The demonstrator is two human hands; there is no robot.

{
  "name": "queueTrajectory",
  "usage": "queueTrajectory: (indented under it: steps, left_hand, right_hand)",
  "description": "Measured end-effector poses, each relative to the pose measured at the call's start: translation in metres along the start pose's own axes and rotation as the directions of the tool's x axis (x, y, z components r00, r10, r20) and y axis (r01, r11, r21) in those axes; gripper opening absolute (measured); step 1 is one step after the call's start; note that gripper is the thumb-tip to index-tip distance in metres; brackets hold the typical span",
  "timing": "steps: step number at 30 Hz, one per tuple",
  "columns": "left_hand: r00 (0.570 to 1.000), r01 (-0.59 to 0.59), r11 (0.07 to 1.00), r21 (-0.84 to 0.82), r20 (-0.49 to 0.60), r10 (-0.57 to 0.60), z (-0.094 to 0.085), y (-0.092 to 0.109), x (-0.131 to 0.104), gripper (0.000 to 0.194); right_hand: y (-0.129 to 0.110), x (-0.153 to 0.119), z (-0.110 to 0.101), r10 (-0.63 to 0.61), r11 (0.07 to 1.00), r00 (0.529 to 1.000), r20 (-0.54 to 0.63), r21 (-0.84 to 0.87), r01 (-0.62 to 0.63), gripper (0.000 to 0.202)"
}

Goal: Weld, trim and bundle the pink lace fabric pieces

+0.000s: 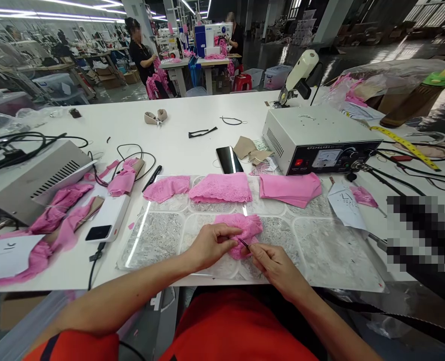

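Note:
A crumpled piece of pink lace fabric [241, 224] lies on a clear patterned mat [335, 250] at the table's front edge. My left hand [213, 245] is closed, pinching the lace between thumb and fingers from the left. On the other side my right hand [277, 263] is closed around a thin, dark, pointed tool [244, 243], its tip at the fabric; its exact kind is too small to tell. Behind them lie a small pink lace piece [167, 188], a wider stack of pink lace [221, 189] and a stack of smooth pink pieces [290, 188].
A grey box with a dial [322, 138] stands at the right, another grey machine [42, 175] at the left. A phone [229, 159], black pen [152, 178], white power bank [107, 219] and cables surround the mat. Two people [142, 55] are near sewing machines beyond.

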State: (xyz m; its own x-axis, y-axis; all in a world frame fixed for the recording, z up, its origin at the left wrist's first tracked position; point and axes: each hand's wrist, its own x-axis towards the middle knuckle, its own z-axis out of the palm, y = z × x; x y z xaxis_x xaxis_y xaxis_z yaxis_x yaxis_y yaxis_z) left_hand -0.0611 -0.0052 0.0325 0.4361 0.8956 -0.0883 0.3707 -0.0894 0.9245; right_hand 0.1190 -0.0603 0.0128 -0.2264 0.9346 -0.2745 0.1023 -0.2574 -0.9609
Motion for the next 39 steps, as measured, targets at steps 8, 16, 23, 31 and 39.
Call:
queueTrajectory:
  steps: [8, 16, 23, 31, 39]
  left_hand:
    - [1.0, -0.012, 1.0, 0.015, -0.015, 0.012, 0.0013, 0.0006, -0.001, 0.026]
    - [1.0, 0.001, 1.0, 0.023, -0.017, -0.001, 0.0021, 0.0014, -0.0008, 0.027]
    - [0.999, -0.021, 0.998, 0.055, -0.024, 0.022, 0.0038, -0.0003, -0.0014, 0.028]
    - [0.995, -0.088, 0.976, 0.201, -0.025, 0.095, 0.0051, 0.0006, -0.0025, 0.027]
    - [0.987, -0.149, 0.944, 0.293, -0.006, 0.158, 0.006, 0.0008, -0.0038, 0.029]
  right_hand:
    - [0.0023, 0.003, 0.0002, 0.035, 0.999, 0.999, -0.016, 0.009, -0.035, 0.052]
    - [0.002, 0.0031, 0.0002, 0.042, 0.998, 0.998, -0.038, -0.033, -0.043, 0.053]
    - [0.0014, 0.0029, 0.0011, 0.028, 0.998, 0.999, -0.039, -0.056, -0.03, 0.052]
    - [0.0018, 0.0026, 0.0014, 0.036, 0.996, 0.998, -0.046, -0.075, -0.04, 0.05]
    - [-0.0001, 0.0026, 0.0003, 0.012, 0.986, 0.999, -0.044, -0.168, -0.019, 0.048]
